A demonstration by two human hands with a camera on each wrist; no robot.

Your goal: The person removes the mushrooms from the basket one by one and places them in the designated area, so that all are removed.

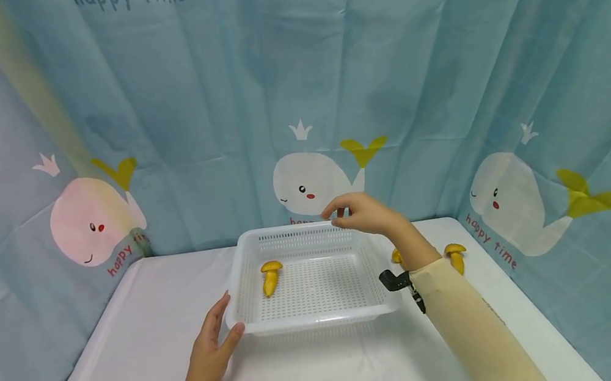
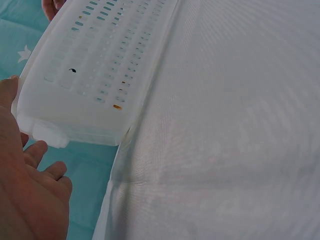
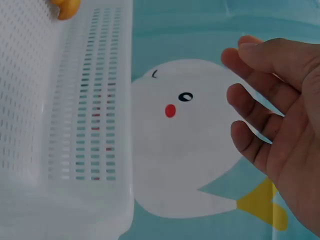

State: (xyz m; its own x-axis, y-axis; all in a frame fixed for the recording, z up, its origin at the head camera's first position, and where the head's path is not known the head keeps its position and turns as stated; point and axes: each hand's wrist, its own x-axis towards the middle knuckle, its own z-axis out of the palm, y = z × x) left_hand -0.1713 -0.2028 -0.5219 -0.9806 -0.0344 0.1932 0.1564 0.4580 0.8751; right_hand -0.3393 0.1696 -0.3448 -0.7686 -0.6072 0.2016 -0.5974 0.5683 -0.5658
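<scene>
A white perforated plastic basket [image 1: 318, 320] stands on the table. Inside, toward its left end, lies a yellow mushroom [image 1: 271, 279]; part of it shows at the top of the right wrist view. My left hand [image 1: 212, 343] is at the basket's front left corner, fingers along the left side and thumb at the front rim. Above the far rim hovers my right hand [image 1: 360, 213], fingers loosely bent with nothing between them. On the table right of the basket lie another yellow mushroom [image 1: 456, 257] and a second one [image 1: 397, 256], mostly hidden by my right forearm.
The white-covered table [image 1: 174, 313] is bordered by a blue curtain [image 1: 177, 123] printed with whales at the back and sides. A black strap clip [image 1: 395, 280] sits on my right sleeve [image 1: 461, 310].
</scene>
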